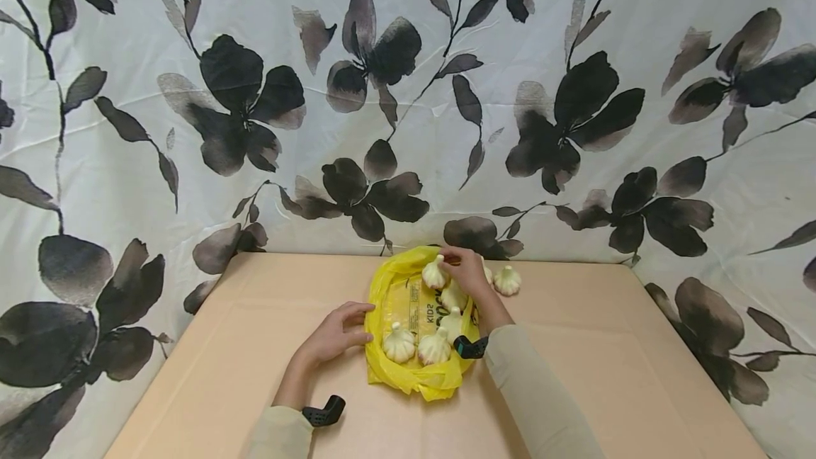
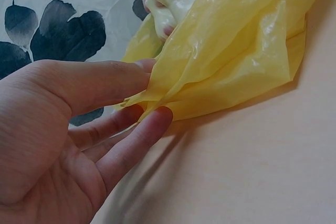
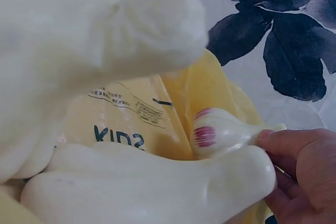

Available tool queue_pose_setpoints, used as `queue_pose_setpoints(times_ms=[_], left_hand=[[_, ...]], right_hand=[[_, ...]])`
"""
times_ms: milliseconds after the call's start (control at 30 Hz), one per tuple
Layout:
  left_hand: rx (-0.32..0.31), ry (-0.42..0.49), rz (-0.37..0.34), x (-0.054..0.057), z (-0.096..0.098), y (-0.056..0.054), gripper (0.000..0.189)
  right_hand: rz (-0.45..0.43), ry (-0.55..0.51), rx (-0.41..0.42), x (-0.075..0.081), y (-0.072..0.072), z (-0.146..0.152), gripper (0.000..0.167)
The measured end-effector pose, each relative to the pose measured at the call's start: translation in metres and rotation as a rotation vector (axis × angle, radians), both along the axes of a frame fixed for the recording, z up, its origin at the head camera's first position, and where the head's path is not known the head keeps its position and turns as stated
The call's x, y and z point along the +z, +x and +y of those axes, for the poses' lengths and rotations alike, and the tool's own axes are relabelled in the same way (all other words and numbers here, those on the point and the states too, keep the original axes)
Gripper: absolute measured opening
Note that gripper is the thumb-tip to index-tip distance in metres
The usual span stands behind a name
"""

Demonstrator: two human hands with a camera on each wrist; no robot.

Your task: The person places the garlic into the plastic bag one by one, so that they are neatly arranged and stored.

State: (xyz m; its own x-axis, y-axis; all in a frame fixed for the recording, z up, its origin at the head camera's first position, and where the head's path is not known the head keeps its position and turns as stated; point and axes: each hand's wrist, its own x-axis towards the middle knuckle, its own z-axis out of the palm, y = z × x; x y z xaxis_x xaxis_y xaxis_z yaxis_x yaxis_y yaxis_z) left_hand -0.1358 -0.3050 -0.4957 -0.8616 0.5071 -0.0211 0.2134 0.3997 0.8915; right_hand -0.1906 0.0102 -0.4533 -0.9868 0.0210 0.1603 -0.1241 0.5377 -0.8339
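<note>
A yellow plastic bag (image 1: pixel 382 282) lies with its mouth spread open and its rim rolled outward. Several white garlic bulbs (image 1: pixel 399 343) sit inside it, over dark printed lettering. My right hand (image 1: pixel 468 271) pinches one garlic bulb (image 3: pixel 223 132) by its stem at the bag's far side; purple streaks mark that bulb in the right wrist view. At the left rim, my left hand (image 1: pixel 338 332) holds the bag's edge between thumb and fingers, the thin plastic (image 2: pixel 210 72) gathered into folds there.
Another garlic bulb (image 1: pixel 507 280) rests on the table outside the bag, at the far right, with one more partly hidden behind my right hand. The tan table (image 1: pixel 593 360) ends at a floral cloth (image 1: pixel 446 140) behind. Wrist cameras (image 1: pixel 324 411) sit on both wrists.
</note>
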Motion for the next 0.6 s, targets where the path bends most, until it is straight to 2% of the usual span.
queue_pose_setpoints(times_ms=[200, 367, 600], left_hand=[[-0.013, -0.004, -0.013, 0.003, -0.006, 0.003, 0.055], [-0.026, -0.002, -0.023, 0.005, -0.012, 0.007, 0.055], [-0.049, 0.003, -0.032, 0.008, -0.019, 0.012, 0.055]], right_hand=[[0.021, 0.014, 0.003, -0.006, 0.009, -0.005, 0.024], [0.009, 0.017, 0.006, -0.011, 0.017, -0.01, 0.024], [-0.019, 0.027, -0.031, -0.012, 0.029, -0.018, 0.025]])
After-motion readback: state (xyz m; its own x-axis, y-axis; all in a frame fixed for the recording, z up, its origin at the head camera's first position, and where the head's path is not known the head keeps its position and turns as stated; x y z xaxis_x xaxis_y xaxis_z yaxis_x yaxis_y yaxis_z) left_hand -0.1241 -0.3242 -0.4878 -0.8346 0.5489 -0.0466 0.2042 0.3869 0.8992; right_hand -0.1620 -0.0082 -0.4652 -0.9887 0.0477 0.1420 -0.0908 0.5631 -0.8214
